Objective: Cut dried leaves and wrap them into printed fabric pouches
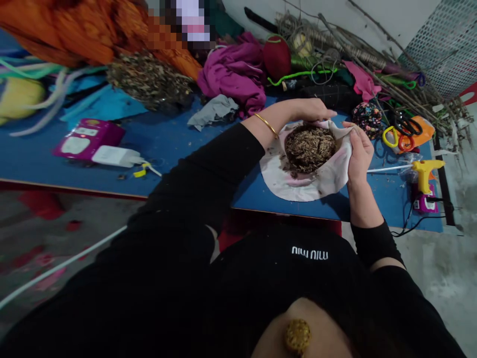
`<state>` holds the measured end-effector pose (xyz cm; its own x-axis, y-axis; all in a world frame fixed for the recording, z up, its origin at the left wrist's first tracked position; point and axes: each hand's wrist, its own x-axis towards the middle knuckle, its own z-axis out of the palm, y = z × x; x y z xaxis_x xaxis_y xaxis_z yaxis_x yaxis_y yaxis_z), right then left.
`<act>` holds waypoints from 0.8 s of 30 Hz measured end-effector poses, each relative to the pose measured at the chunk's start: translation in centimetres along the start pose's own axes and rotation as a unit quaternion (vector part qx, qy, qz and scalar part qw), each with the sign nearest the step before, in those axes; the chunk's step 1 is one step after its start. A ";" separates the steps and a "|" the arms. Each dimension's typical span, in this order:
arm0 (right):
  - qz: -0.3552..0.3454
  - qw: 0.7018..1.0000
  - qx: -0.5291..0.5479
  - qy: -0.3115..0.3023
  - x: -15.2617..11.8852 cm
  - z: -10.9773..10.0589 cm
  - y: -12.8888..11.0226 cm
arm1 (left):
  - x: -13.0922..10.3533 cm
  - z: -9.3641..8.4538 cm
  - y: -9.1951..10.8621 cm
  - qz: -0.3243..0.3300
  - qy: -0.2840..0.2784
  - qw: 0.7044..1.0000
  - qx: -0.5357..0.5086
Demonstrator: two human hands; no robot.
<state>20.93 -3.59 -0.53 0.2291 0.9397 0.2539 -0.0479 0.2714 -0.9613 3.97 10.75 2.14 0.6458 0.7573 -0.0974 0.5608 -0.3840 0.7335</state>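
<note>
A round white cloth (298,191) lies near the front edge of the blue table, with a heap of brown dried plant bits (311,148) in its middle. My left hand (315,109) is at the far edge of the cloth, its fingers closed and mostly turned away. On the right side, my right hand (359,146) pinches the raised rim of the cloth between thumb and fingers. The far and right parts of the cloth are lifted around the heap, while the near left part lies flat. Some brown crumbs are scattered on the flat part.
Scissors (391,136), a yellow glue gun (425,174) and cables are at the right. Purple cloth (234,69), grey cloth (213,112) and a dried plant pile (149,82) lie behind and left. A purple box (89,139) stands left on the blue table (175,144).
</note>
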 end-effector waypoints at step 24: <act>-0.074 0.992 -0.091 0.051 -0.6 0.2 -0.3 | -3.4 2.2 0.8 0.093 0.124 0.988 0.024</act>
<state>20.56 -4.17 -0.41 0.3177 0.8640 0.3907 0.1683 0.3541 -0.9199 3.34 6.66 1.55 0.5962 0.7754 0.2081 0.4721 -0.5483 0.6903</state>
